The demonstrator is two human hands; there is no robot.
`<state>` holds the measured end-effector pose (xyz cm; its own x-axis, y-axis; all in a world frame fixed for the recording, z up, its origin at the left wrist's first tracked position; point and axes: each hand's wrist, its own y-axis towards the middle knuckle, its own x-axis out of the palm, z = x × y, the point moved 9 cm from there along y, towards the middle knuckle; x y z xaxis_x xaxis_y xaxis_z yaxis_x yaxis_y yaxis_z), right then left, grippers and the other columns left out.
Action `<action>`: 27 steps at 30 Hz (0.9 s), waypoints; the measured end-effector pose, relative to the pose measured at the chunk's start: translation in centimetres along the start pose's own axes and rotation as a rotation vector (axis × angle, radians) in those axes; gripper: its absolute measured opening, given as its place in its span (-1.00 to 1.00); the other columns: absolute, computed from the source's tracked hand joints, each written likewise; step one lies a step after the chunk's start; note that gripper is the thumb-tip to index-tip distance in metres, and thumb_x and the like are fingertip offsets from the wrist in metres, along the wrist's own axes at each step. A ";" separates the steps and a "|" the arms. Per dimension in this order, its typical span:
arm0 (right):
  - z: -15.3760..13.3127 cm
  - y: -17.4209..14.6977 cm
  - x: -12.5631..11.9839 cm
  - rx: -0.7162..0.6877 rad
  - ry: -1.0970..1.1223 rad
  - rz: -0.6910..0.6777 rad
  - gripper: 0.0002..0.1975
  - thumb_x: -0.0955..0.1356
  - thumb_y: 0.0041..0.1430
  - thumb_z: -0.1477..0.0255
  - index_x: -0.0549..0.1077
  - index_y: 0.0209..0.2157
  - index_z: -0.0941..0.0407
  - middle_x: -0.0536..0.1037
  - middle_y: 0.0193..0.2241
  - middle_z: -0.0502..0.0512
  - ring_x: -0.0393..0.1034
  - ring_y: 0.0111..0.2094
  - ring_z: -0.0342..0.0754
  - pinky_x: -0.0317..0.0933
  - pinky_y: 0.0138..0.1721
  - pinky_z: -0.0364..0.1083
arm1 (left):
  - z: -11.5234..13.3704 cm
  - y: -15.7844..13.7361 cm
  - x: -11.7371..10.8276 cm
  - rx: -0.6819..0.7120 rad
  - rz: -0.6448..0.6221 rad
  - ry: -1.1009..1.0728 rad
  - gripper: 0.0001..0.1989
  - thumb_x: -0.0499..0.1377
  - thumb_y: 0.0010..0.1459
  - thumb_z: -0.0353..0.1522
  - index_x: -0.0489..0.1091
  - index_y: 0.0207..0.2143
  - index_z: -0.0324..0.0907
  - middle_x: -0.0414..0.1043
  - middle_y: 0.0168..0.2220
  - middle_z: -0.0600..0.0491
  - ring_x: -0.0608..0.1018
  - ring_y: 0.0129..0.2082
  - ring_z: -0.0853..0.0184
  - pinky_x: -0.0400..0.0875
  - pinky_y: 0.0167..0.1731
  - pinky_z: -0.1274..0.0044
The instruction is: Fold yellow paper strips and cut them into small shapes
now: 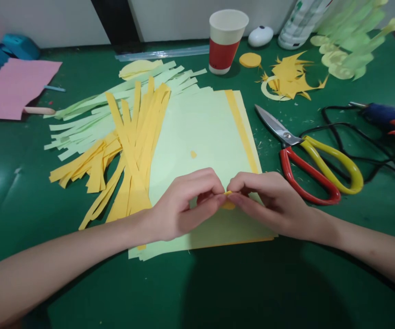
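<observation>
Above a stack of pale green paper sheets (pixel 200 123), my left hand (pixel 187 201) and my right hand (pixel 273 201) meet fingertip to fingertip. Both pinch a small yellow-orange paper piece (pixel 229 204) between thumb and forefinger. Most of that piece is hidden by the fingers, so its full shape cannot be made out. A tiny yellow scrap (pixel 193 154) lies on the top sheet. Long yellow paper strips (pixel 139 132) lie across the stack's left side, near my left wrist. Scissors (pixel 300 146) with one red and one yellow handle rest open-bladed beyond my right hand.
Pale green strips (pixel 84 123) and shorter yellow strips (pixel 91 160) lie at left, near pink paper (pixel 15 87). A paper cup (pixel 225 41) stands at the back. Spiky yellow cutouts (pixel 291 75) and a blue glue gun (pixel 392 119) with a black cord lie at right.
</observation>
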<state>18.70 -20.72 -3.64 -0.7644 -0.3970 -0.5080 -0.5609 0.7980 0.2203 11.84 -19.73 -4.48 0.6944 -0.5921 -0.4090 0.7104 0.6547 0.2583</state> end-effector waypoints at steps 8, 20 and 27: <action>0.6 -0.2 0.4 0.043 0.056 0.029 -0.80 0.18 0.21 0.53 0.23 -0.51 0.16 0.12 -0.66 -0.12 -0.07 -0.65 -0.27 -0.10 -0.68 -0.24 | -1.2 0.2 0.8 -0.169 -0.100 0.061 -0.70 -0.12 0.25 -0.36 0.19 -0.53 -0.22 0.19 -0.59 0.16 0.24 -0.60 0.51 0.12 -0.60 0.64; 2.9 -0.2 -0.2 0.311 0.121 0.127 -0.78 0.24 0.12 0.38 0.29 -0.57 0.15 0.24 -0.70 -0.10 0.06 -0.67 -0.26 -0.04 -0.66 -0.23 | 0.6 0.7 -0.8 -0.044 -0.042 0.433 -0.62 -0.11 0.25 -0.32 0.23 -0.59 -0.24 0.23 -0.64 0.15 0.26 -0.63 0.50 0.09 -0.60 0.63; 5.0 0.3 -3.0 0.509 0.099 0.263 -0.71 0.27 0.10 0.30 0.34 -0.59 0.18 0.18 -0.81 -0.14 0.04 -0.76 -0.28 0.02 -0.67 -0.22 | -0.5 1.5 -13.8 -0.496 0.215 1.031 -0.65 -0.12 0.18 -0.22 0.30 -0.53 -0.19 0.40 -0.48 0.02 0.41 -0.45 0.28 0.09 -0.53 0.52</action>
<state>22.45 -17.03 -6.24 -0.8973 -0.1768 -0.4045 -0.1431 0.9833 -0.1123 3.22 -10.32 1.10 0.2106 0.0671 -0.9753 0.3079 0.9423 0.1314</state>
